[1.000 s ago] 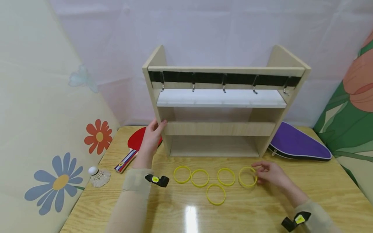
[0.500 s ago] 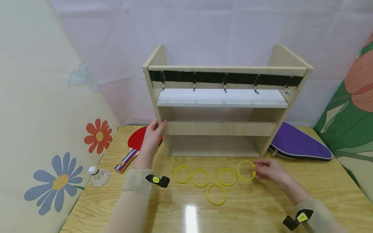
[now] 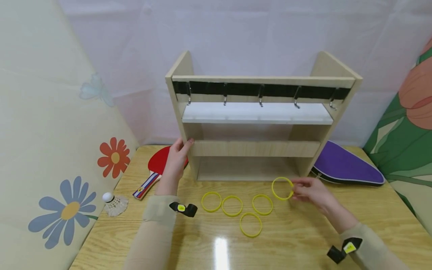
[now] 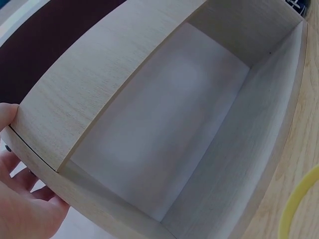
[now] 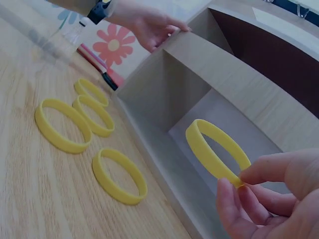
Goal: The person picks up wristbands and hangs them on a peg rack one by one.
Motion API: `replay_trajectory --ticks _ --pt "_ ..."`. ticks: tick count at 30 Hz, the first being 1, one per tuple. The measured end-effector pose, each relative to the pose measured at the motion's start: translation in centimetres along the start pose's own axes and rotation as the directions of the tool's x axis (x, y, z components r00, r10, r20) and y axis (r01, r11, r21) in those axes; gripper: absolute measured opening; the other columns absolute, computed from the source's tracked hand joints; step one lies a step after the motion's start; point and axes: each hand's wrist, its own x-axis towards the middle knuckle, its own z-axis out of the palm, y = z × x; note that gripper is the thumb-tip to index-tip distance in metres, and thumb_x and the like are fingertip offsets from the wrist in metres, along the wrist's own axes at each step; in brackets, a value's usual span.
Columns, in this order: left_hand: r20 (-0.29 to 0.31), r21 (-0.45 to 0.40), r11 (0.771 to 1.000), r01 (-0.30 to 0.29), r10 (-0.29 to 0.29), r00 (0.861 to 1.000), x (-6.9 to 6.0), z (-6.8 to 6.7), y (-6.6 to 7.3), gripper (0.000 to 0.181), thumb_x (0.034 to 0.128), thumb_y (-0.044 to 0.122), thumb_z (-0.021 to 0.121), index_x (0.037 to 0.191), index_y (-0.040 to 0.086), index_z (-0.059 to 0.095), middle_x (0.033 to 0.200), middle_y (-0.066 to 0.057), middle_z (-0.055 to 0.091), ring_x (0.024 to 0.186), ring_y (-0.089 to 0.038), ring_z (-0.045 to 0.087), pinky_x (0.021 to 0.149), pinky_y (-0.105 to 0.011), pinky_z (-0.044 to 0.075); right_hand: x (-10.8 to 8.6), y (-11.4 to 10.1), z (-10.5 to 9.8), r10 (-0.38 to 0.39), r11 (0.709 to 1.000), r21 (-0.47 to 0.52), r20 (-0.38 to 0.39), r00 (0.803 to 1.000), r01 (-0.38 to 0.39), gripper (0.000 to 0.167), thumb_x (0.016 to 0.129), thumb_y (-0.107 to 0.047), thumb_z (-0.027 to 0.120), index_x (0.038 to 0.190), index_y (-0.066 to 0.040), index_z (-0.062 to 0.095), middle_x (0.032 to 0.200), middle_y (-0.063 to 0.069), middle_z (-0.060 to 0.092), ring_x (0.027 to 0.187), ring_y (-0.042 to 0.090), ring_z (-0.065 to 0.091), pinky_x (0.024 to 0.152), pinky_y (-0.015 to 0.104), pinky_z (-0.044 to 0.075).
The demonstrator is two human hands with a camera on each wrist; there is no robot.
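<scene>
The left hand (image 3: 174, 159) grips the left side panel of a wooden shelf unit (image 3: 254, 149), its thumb over the front edge, as the left wrist view also shows. Between thumb and fingers, the right hand (image 3: 314, 193) pinches a yellow ring (image 3: 273, 191), raised in front of the unit's lower right part; in the right wrist view this ring (image 5: 203, 151) is held at its near end. Several other yellow rings lie on the table, among them one (image 3: 253, 204) nearest the held ring and one (image 3: 240, 226) closest to the front.
Metal hooks (image 3: 260, 102) hang in a row from a black strip (image 3: 243, 90) on the unit's top rail. A red paddle (image 3: 157, 161) and a shuttlecock (image 3: 114, 205) are at the left. A purple case (image 3: 347, 165) lies behind the unit's right side.
The right hand has lifted the pinched ring off the table and moved it slightly up and left in the head view. The left hand keeps its place on the side panel.
</scene>
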Motion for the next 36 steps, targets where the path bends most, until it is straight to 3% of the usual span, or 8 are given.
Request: replay_trajectory --ticks 8,26,36 --pt "-0.011 -0.008 1.0 -0.013 0.012 1.0 0.0 0.0 0.1 0.051 0.1028 0.026 0.05 0.152 0.016 0.04 0.147 -0.015 0.043 0.124 -0.024 0.045 0.111 -0.045 0.037 0.2 -1.5 1.1 -0.011 1.0 0.027 -0.015 1.0 0.011 0.044 0.092 0.006 0.056 0.131 0.022 0.043 0.088 0.0 0.061 0.075 0.008 0.067 0.073 0.023 0.058" --pt "-0.026 0.002 0.999 0.032 -0.032 0.999 -0.3 0.0 0.1 0.051 0.103 0.03 0.048 0.152 0.019 0.039 0.149 -0.012 0.042 0.128 -0.027 0.042 0.113 -0.048 0.036 1.0 -3.9 4.7 -0.081 0.994 0.074 0.007 0.997 0.08 0.042 0.091 0.008 0.058 0.129 0.02 0.046 0.087 -0.003 0.067 0.076 0.008 0.068 0.075 0.023 0.058" --pt "-0.034 -0.012 0.999 0.034 -0.034 0.999 -0.3 0.3 0.2 0.05 0.1028 0.03 0.049 0.151 0.02 0.04 0.149 -0.013 0.042 0.129 -0.028 0.042 0.113 -0.049 0.035 1.1 -6.0 6.3 -0.095 0.99 0.111 0.024 0.995 0.092 0.03 0.091 0.006 0.059 0.121 0.009 0.056 0.09 0.0 0.067 0.078 0.01 0.069 0.076 0.024 0.058"
